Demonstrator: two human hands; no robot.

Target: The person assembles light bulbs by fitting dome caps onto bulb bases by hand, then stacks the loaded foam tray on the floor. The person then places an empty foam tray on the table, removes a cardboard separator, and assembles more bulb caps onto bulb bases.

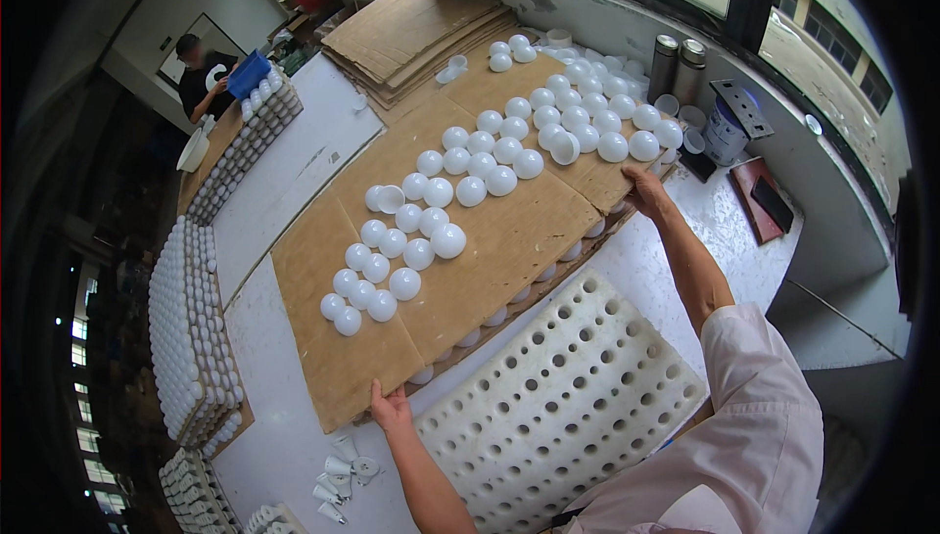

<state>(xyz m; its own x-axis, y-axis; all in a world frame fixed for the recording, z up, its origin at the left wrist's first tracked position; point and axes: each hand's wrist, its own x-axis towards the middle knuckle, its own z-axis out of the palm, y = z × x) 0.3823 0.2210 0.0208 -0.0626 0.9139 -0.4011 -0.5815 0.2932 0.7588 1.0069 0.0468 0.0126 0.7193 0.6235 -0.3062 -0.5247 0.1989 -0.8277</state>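
Observation:
A large brown cardboard sheet (323,358) lies before me, carrying many glossy white bulb covers (404,284) shaped like domes. Most rest rounded side up; a few are tipped so their hollow rims show. My left hand (392,409) grips the sheet's near left corner, thumb along the edge and fingers partly hidden beneath. At the sheet's right end, my right hand (643,189) holds the edge in the same way. Under the sheet, more white domes (494,317) peek out along the near side, over another cardboard layer.
A white foam board (558,397) full of holes lies closest to me. White cone-shaped parts (338,480) sit left of it. Stacked domes (191,328) line the left side. Flasks (676,69), a tub (727,133) and a phone (774,203) stand right. A co-worker (206,79) handles a blue bin.

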